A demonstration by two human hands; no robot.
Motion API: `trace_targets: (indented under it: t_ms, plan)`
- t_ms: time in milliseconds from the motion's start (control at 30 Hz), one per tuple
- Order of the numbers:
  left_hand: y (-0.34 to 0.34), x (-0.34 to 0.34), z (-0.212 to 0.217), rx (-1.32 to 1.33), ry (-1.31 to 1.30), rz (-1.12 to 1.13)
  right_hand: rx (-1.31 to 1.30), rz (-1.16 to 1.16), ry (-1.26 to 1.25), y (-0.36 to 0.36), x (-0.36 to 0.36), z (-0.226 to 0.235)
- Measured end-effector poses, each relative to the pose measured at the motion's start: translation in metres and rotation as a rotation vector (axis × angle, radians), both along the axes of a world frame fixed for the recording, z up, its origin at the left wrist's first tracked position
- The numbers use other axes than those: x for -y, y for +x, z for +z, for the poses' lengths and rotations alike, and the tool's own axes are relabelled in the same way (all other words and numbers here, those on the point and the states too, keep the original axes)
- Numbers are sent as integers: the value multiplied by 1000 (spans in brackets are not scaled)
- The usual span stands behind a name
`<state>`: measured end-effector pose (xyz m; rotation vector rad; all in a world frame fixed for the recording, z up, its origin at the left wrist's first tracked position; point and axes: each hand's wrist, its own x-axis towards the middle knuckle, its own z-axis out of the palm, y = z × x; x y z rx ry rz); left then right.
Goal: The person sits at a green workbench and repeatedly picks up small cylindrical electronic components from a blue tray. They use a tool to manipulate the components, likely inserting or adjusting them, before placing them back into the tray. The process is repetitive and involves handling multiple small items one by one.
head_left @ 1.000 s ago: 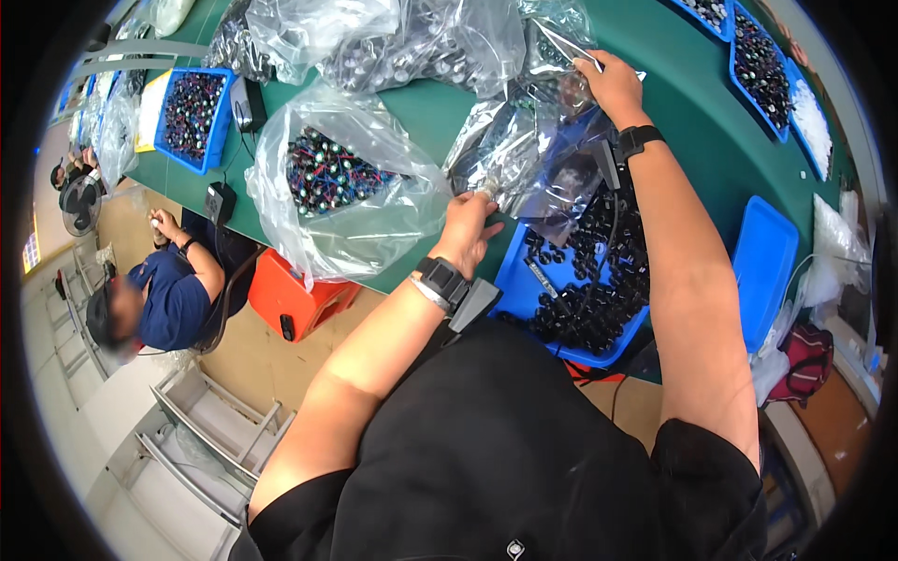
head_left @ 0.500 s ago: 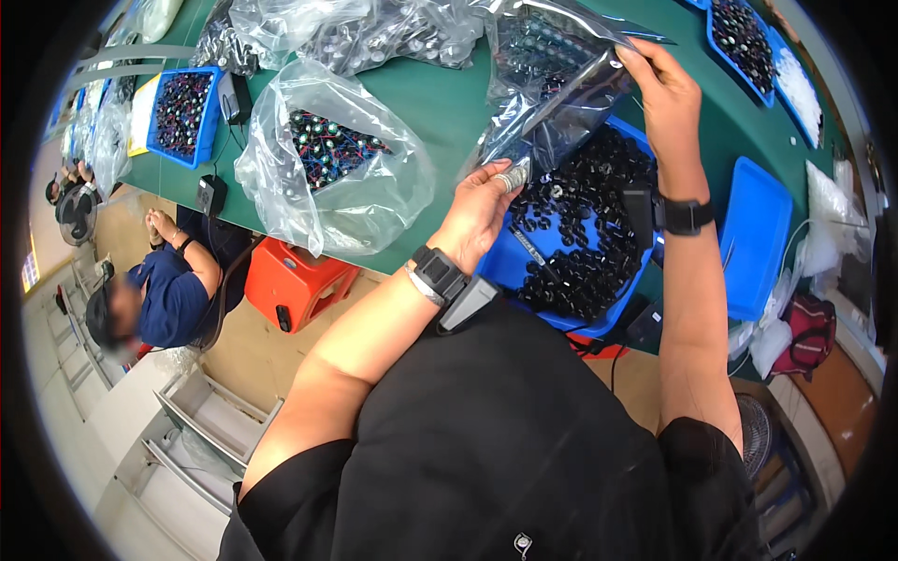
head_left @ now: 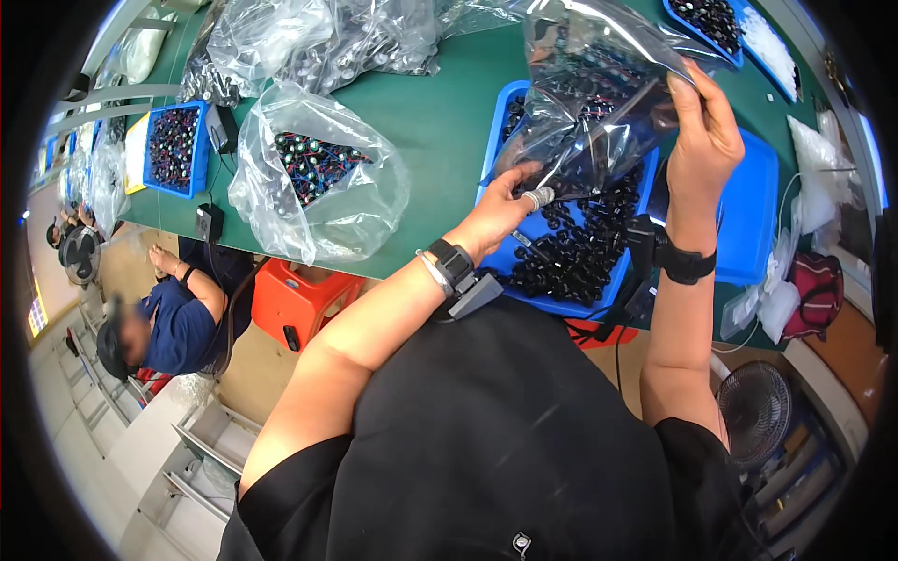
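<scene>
A clear plastic bag [head_left: 599,103] with small dark parts in it hangs tilted over a blue tray [head_left: 496,131] full of small black parts [head_left: 580,257]. My right hand [head_left: 703,140] grips the bag's upper right edge. My left hand [head_left: 500,213] pinches the bag's lower left corner, one fingertip wrapped in pale tape. Both wrists wear black bands.
A bulging clear bag of dark and coloured parts [head_left: 318,173] lies left on the green table [head_left: 440,103]. More bags [head_left: 318,37] and blue trays [head_left: 173,150] sit further back. An orange stool [head_left: 304,304], a seated person [head_left: 173,323] and a fan [head_left: 753,411] are below.
Both hands lifted the bag higher over the blue tray; the right hand rose and moved right, the left hand shifted from the table edge to the bag's lower corner.
</scene>
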<state>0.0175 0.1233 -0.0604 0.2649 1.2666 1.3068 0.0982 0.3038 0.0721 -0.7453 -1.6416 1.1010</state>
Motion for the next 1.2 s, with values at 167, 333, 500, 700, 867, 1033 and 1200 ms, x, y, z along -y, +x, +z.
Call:
trace_targets:
  t_ms: [167,333,500,700,867,1033,1200]
  plan:
    - [-1,0,-11,41,45,6,125,-78,501,23,0,6]
    - [3,-4,-18,117,-66,-58,100,-134,557,31,2,1]
    - [-1,-9,-13,186,-149,-24,219,-94,627,37,3,5]
    - [0,-4,-18,202,-141,-59,245,-100,743,38,8,17]
    - [-5,0,-9,51,-230,-88,168,-100,669,43,9,7]
    - [-29,-9,22,-417,-135,89,218,5,617,43,6,-3]
    - [-62,-62,77,-207,405,14,227,75,700,36,12,4]
